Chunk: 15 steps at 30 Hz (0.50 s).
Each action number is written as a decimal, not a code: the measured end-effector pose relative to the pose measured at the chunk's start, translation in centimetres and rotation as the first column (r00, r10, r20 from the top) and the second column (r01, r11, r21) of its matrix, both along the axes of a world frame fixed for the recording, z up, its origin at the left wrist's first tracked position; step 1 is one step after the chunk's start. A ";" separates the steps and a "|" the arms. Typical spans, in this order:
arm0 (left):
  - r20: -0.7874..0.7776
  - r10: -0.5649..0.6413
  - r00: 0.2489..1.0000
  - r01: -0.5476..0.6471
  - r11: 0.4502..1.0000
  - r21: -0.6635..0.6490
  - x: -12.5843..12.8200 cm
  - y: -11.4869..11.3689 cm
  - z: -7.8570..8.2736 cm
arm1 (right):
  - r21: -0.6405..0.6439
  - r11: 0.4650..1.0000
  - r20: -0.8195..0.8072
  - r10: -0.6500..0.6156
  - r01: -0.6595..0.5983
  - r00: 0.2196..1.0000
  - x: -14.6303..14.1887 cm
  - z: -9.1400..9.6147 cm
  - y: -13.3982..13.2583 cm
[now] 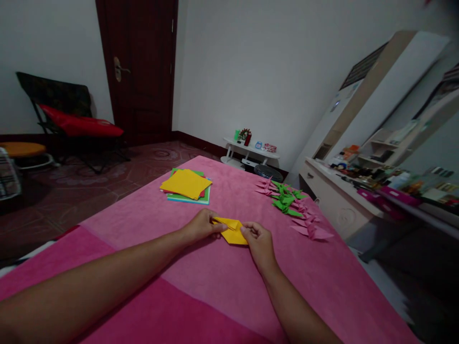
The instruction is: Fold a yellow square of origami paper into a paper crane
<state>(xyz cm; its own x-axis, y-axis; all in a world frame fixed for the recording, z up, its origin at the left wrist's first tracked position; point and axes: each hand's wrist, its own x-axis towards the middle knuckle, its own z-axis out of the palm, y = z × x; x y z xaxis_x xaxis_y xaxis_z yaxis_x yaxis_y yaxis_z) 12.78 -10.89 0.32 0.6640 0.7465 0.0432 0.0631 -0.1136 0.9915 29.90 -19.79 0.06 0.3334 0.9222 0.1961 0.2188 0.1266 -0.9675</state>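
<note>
A partly folded yellow paper (232, 230) lies on the pink cloth (201, 282) in front of me. My left hand (201, 226) pinches its left edge with closed fingers. My right hand (258, 239) pinches its right edge, fingers curled on it. Both hands rest on the cloth, the paper stretched between them. A stack of coloured paper sheets (186, 186), yellow on top, lies farther back on the left. To the right sits a row of folded paper cranes, green (285, 199) and pink (311, 228).
The cloth-covered surface drops off at the right towards a white dresser (337, 200) crowded with small items. A dark folding chair with a red cushion (77, 125) and a dark door (141, 67) stand beyond the left edge. A low white shelf (251, 152) stands against the far wall.
</note>
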 end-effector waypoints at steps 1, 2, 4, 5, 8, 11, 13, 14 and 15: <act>-0.023 0.004 1.000 -0.003 0.999 0.045 -0.1 0.2 0.0 | -0.004 1.000 0.036 -0.006 0.007 0.999 0.0 -0.2 0.1; -0.033 -0.004 0.999 0.006 0.997 0.077 -0.3 0.4 0.1 | -0.007 1.000 0.075 -0.012 0.013 0.997 0.1 -0.4 0.1; -0.017 -0.032 0.999 0.034 0.996 0.083 -0.4 0.7 0.4 | -0.010 1.000 0.148 -0.018 0.020 0.989 0.1 -0.7 0.2; 0.003 -0.050 0.999 0.049 0.997 0.061 -0.4 0.8 0.6 | -0.010 1.000 0.181 -0.017 0.019 0.983 0.1 -0.8 0.3; 0.043 -0.082 0.996 0.083 0.996 -0.016 0.0 0.8 0.8 | 0.005 1.000 0.259 -0.011 0.011 0.966 0.0 -0.9 0.2; 0.032 -0.094 0.995 0.094 0.995 -0.013 0.6 0.6 0.4 | 0.036 0.999 0.291 0.003 -0.014 0.957 -0.2 -0.8 0.1; 0.035 -0.081 0.996 0.081 0.997 -0.002 1.0 0.5 0.0 | 0.047 0.999 0.300 0.012 -0.027 0.954 -0.3 -0.7 0.0; 0.041 -0.072 0.997 0.073 0.997 -0.002 1.1 0.5 -0.1 | 0.047 0.998 0.306 0.015 -0.031 0.952 -0.4 -0.7 0.0; 0.046 -0.065 0.997 0.065 0.998 -0.004 1.2 0.5 -0.3 | 0.046 0.998 0.312 0.016 -0.032 0.950 -0.4 -0.7 0.0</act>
